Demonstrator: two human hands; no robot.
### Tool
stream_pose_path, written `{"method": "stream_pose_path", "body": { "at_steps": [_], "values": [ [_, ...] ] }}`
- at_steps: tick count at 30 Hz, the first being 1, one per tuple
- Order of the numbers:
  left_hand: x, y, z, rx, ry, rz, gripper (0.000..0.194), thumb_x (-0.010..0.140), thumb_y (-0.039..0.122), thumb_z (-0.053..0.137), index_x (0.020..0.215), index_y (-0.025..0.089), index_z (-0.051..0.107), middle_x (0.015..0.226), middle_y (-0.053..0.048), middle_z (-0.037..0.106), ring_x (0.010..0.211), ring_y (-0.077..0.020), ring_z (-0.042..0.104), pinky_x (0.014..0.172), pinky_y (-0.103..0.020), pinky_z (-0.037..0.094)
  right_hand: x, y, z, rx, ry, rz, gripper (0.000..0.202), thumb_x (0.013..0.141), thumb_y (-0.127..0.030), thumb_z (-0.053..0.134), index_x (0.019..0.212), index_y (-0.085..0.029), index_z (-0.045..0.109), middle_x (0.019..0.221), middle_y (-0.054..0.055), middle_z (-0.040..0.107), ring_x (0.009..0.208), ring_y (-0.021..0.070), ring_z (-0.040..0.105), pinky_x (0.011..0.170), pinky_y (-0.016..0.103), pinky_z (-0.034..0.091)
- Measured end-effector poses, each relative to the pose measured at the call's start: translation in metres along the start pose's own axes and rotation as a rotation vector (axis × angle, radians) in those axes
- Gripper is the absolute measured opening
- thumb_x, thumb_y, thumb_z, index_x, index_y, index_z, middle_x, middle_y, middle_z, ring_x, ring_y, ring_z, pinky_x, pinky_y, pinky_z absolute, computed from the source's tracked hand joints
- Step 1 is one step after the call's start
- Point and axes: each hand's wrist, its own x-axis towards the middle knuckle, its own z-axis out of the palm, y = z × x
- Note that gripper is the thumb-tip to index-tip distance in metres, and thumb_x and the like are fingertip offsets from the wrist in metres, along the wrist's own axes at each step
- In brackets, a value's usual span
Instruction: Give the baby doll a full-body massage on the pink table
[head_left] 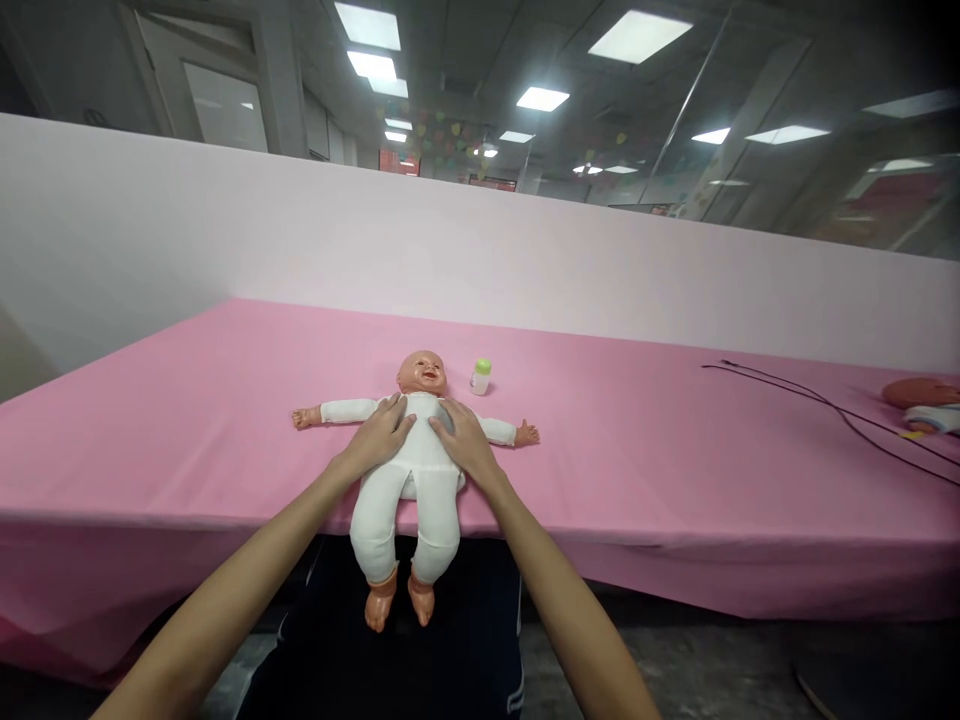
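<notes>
A baby doll (417, 455) with a white cloth body lies on its back on the pink-covered table (630, 440). Its arms stretch out to both sides, and its legs hang over the front edge. My left hand (384, 433) rests on the left side of the doll's chest, fingers extended and thumb apart. On the other side of the chest lies my right hand (459, 436), likewise flat with the thumb spread. Neither hand grips anything. Just beyond the doll's arm on the right stands a small clear bottle (481, 378) with a green cap.
Thin black cables (814, 395) run across the table's right part. Another doll (926, 400) lies partly in view at the right edge. A low white wall (525, 260) borders the table's back, with glass above it. My legs are under the table's front edge.
</notes>
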Motion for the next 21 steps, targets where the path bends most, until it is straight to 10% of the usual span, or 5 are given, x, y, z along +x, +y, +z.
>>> {"method": "stream_pose_path", "body": {
  "at_steps": [6, 14, 21],
  "values": [
    [0.014, -0.025, 0.008, 0.203, -0.167, -0.118, 0.075, 0.104, 0.054, 0.029, 0.162, 0.007, 0.031, 0.172, -0.019, 0.024, 0.161, -0.0325, 0.016, 0.130, -0.049, 0.014, 0.000, 0.009, 0.015, 0.031, -0.074, 0.028, 0.066, 0.106, -0.060, 0.037, 0.151, -0.013, 0.052, 0.161, 0.016, 0.048, 0.152, 0.0309, 0.039, 0.127, 0.049, 0.026],
    [0.010, -0.047, -0.008, 0.299, -0.154, -0.103, 0.077, 0.104, 0.056, 0.023, 0.160, 0.003, 0.034, 0.169, -0.022, 0.029, 0.160, -0.0317, 0.023, 0.130, -0.049, 0.016, -0.009, 0.023, -0.016, -0.190, -0.074, 0.154, 0.061, 0.107, -0.062, 0.030, 0.125, -0.016, 0.065, 0.127, 0.019, 0.070, 0.127, 0.0354, 0.059, 0.117, 0.054, 0.033],
    [-0.030, -0.011, -0.018, 0.165, -0.270, -0.113, 0.081, 0.103, 0.068, 0.031, 0.165, 0.015, 0.030, 0.173, -0.016, 0.016, 0.161, -0.0326, 0.017, 0.128, -0.048, 0.024, -0.039, -0.006, -0.016, 0.133, -0.230, 0.207, 0.087, 0.099, -0.074, 0.043, 0.162, -0.015, 0.038, 0.173, 0.014, 0.024, 0.161, 0.0299, 0.020, 0.131, 0.048, 0.017]
  ]
}}
